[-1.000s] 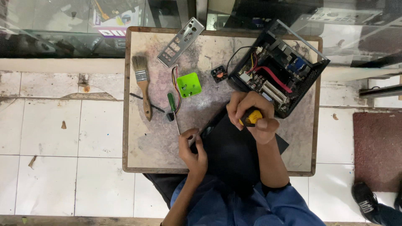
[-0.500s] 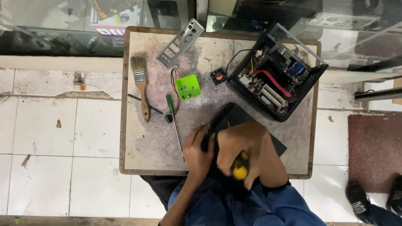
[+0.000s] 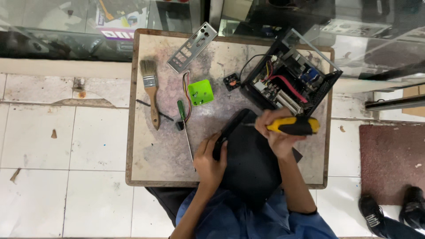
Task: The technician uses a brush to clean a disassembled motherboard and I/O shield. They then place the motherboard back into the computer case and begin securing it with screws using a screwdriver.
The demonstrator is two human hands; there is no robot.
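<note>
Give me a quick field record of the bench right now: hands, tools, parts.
left hand: grips the left edge of the black panel
right hand: holds the yellow-handled screwdriver, tip toward the panel's top edge
open computer case: top right of the table, cables showing
green-handled screwdriver: lying loose, left of the panel
paintbrush: lying at the left
green plastic piece: mid table
metal port plate: top edge

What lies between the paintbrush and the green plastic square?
Head view: bare tabletop and red-yellow wires beside the square; the paintbrush lies apart.
</note>
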